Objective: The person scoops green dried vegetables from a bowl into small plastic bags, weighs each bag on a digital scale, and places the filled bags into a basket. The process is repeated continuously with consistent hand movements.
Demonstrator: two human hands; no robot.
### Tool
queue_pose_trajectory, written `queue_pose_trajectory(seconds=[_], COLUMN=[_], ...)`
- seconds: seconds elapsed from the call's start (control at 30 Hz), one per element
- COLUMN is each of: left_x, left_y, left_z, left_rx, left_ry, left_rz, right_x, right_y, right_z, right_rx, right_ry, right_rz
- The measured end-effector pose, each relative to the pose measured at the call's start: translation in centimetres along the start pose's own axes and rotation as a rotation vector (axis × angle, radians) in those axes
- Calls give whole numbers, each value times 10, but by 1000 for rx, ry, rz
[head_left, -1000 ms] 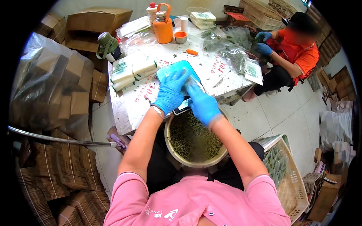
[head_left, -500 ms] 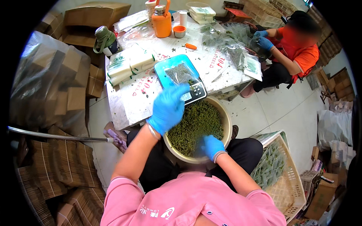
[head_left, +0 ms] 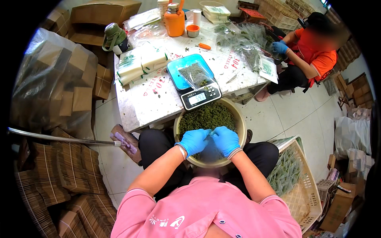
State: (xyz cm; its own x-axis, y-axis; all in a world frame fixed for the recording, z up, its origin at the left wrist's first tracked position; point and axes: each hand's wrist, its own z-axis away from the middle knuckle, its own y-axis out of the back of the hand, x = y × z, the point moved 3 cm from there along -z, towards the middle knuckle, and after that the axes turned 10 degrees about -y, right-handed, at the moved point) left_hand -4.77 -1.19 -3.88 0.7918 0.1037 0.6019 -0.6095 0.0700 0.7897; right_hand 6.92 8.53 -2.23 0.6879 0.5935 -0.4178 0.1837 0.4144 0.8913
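Note:
Both my blue-gloved hands meet over a cream basin [head_left: 241,123] of small green buds or berries, held between my knees. Fingers of my left hand [head_left: 193,142] are pinched together, close to touching those of my right hand [head_left: 225,141], also closed. Between and below them hangs a hazy, see-through thing that looks like a clear plastic bag [head_left: 210,151]; its edges are blurred. Just beyond the basin, a digital scale [head_left: 200,97] with a blue platform stands on the table. A clear bag of green pieces [head_left: 195,74] lies on it, with neither hand touching it.
Stacks of flat bags [head_left: 137,65], an orange flask [head_left: 174,22] and a cup [head_left: 193,31] stand on the white table [head_left: 139,109]. Across it, a co-worker [head_left: 317,55] handles filled bags. A crate [head_left: 309,190] of filled bags sits at my right; cardboard stacks [head_left: 63,170] are at left.
My left hand has come back from the scale's front edge to meet my right hand over the basin. My right hand has risen slightly. The scale's display now shows in full.

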Motion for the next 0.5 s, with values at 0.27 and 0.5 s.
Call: queue_pose_trajectory(seconds=[0.27,0.5], left_x=[7,-16], left_y=[105,173], left_z=[20,-69], left_rx=[901,665], left_ry=[-304,-301], left_rz=[-143,-477], right_x=[-34,-96], right_y=[56,65], right_z=[-13,-134], right_rx=[181,315], right_ry=[111,-118], right_rz=[-102,-31])
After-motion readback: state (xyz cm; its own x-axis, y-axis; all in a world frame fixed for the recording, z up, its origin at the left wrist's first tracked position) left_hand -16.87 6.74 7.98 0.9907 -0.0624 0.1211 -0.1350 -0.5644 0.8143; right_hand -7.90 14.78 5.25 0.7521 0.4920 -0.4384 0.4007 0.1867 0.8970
